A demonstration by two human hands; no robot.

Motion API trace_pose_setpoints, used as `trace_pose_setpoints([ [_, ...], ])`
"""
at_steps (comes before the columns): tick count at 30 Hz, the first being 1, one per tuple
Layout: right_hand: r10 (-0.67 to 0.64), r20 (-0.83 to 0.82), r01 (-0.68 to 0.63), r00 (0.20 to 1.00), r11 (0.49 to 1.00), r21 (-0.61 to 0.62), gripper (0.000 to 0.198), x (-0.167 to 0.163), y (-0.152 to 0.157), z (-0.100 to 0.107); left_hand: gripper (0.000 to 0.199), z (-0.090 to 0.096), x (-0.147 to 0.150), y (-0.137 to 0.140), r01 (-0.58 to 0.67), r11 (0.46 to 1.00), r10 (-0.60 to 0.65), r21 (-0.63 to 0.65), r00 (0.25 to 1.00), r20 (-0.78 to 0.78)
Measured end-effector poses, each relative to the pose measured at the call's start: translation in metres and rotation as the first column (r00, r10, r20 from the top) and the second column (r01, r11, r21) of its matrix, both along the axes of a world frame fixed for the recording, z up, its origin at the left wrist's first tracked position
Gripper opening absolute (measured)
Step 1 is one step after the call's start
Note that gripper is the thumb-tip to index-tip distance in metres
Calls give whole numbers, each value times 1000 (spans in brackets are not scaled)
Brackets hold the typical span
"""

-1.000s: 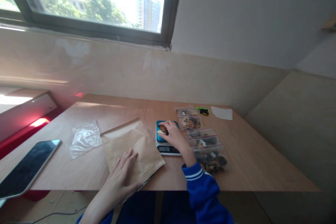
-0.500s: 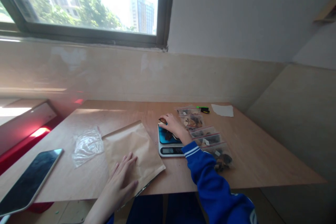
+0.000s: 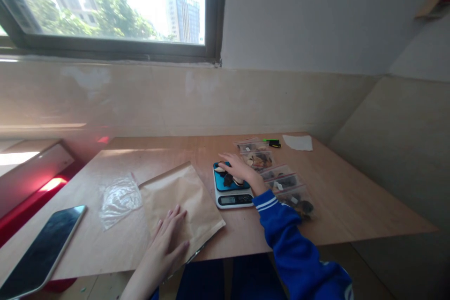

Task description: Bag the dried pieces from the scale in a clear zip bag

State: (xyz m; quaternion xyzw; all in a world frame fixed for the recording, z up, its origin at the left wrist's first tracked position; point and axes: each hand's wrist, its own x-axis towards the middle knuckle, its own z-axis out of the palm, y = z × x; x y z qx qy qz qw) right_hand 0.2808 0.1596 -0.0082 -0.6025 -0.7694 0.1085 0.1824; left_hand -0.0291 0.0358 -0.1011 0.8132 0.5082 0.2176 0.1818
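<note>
My left hand point(image 3: 168, 239) lies flat with spread fingers on a brown kraft paper bag point(image 3: 183, 197) near the table's front edge. Over a white kitchen scale with a blue platform point(image 3: 222, 187), my right hand point(image 3: 239, 168) is open, its fingers stretched out above the far side. Several dark and pale dried slices point(image 3: 228, 179) rest on the platform, one pale-edged piece just beneath the fingertips. The hand partly covers the platform's right side. The scale's display point(image 3: 228, 200) faces me, but its digits are too small to read.
Zip bags of dried pieces point(image 3: 304, 206) lie right of the scale, with others point(image 3: 258, 158) behind. Farther back are a green-and-black pen point(image 3: 271, 142) and a white paper point(image 3: 298, 143). Clear plastic bags point(image 3: 121, 199) and a phone point(image 3: 44, 248) are to the left.
My right hand has let go of a brown dried slice onto the scale, its fingers now stretched out. My left hand stays on the paper bag. The view has shifted slightly.
</note>
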Motion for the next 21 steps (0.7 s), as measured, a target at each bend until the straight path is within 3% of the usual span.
trace_pose_setpoints([
  [5, -10, -198, 48, 980, 981, 189, 36, 20, -35, 23, 61, -1, 4, 3, -20, 1000, 19, -19, 999, -35],
  [8, 13, -372, 78, 928, 970, 229, 30, 27, -72, 24, 72, -4, 8, 4, -38, 999, 37, -7, 997, -61],
  [15, -209, -576, 321, 791, 942, 100, 29, 21, -142, -7, 83, -11, 9, 2, -26, 999, 28, 31, 997, -75],
  [18, -210, -589, 254, 781, 967, -8, 29, 6, -154, -4, 79, -12, 11, 2, 3, 998, 1, 70, 998, -61],
  [21, -143, -602, 71, 785, 987, -142, 29, -18, -161, 13, 75, -12, 15, 4, 11, 993, -7, 115, 999, -40],
])
